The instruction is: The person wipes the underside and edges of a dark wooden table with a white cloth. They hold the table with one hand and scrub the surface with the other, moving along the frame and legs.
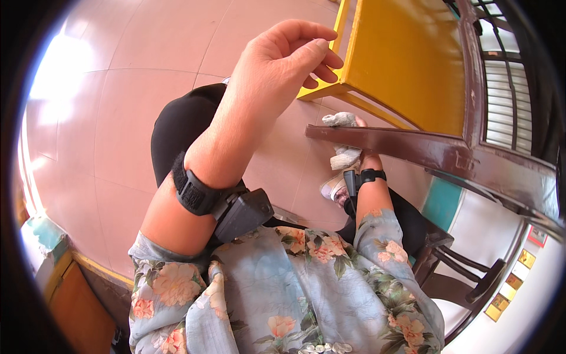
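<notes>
My right hand [369, 158] is largely hidden behind a brown-painted wooden bar [380, 140]. It grips a crumpled light grey cloth [346, 157], parts of which show on both sides of the bar. The cloth appears wrapped around the bar, touching it. My left hand [294, 53] is raised in the upper middle of the view with nothing in it, fingers loosely bent and apart. In the picture its fingertips overlap the edge of a yellow-painted panel [402, 66]; whether they touch it I cannot tell. Both wrists carry black straps with a dark device.
An upright brown post [473, 75] joins the bar, with dark metal bars and a white slatted surface [507, 101] beyond. A dark wooden chair [460, 283] stands at the lower right. An orange-brown wooden cabinet [82, 305] sits at the lower left. Pink tiles [141, 124] cover the floor.
</notes>
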{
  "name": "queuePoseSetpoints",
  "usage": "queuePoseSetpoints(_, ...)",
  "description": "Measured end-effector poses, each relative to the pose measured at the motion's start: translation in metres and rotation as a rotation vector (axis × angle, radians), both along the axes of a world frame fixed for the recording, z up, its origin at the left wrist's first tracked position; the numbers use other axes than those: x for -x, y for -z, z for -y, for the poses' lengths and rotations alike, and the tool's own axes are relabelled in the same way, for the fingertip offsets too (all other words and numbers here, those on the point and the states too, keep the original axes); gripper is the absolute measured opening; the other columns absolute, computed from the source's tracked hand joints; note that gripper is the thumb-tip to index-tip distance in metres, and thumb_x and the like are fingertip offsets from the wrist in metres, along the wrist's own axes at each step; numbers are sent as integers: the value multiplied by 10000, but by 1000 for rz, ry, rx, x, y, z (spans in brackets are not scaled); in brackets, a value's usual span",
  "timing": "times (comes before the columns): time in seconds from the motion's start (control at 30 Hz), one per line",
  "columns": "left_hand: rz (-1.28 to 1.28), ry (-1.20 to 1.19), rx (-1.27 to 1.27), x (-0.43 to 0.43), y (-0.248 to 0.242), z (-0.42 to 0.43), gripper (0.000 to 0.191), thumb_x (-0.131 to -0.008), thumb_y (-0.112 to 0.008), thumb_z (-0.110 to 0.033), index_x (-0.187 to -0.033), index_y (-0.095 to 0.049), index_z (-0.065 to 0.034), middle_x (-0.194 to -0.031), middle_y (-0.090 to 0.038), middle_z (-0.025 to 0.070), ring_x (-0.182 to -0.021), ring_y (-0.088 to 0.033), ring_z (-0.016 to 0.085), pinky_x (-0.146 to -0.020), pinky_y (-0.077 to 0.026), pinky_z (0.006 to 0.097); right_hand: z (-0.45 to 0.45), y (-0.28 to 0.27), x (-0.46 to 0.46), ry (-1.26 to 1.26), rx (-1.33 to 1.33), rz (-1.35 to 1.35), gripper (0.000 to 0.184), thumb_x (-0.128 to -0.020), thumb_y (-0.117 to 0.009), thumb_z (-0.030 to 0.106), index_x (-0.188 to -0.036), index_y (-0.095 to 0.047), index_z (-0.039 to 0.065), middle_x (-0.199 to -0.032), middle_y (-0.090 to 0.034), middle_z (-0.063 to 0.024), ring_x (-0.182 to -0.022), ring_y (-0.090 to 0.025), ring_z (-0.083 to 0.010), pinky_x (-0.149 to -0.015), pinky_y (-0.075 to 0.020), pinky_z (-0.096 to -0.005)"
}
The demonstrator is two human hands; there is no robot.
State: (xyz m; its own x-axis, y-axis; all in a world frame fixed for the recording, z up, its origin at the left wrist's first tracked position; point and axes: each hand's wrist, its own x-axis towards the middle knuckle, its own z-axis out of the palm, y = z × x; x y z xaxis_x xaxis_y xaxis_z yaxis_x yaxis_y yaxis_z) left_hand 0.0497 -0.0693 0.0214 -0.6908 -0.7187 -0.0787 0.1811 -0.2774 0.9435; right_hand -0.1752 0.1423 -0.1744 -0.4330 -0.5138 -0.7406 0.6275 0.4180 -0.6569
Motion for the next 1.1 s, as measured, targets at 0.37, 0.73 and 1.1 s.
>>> queuePoseSetpoints(0.37, 4, 44, -9, 5, 1, 0, 250, -984, -556, -203, -1143, -653, -37, -938, -709, 48, -830, -650, 100, -765, -487, 236, -9, 40, -10, 4, -57, -126, 515, -928, -579, 488, -1214, -565, 60, -1136, -634, -118, -1012, -632, -255, -858, -536, -441)
queuePoseSetpoints(0.73, -54, 52, 22, 6, 1, -6, 278, -977, -544, -199, -1174, -635, -25, -963, -711, 71, -856, -658, 117, -802, -510, 255, -63, -55, -57, 217, 164, -260, 394, -966, -544, 345, -1147, -589, -1, -986, -669, -138, -858, -674, -254, -778, -559, -382)
queuePoseSetpoints(1.1, -32, 22, -11, 14, 10, -9, 290, -968, -529, -173, -1186, -614, -2, -970, -708, 92, -852, -661, 130, -787, -517, 268, -80, -267, -122, 236, 105, -1941, 500, -960, -502, 216, -1332, -453, -115, -1292, -556, -221, -1142, -593, -286, -962, -485, -395)
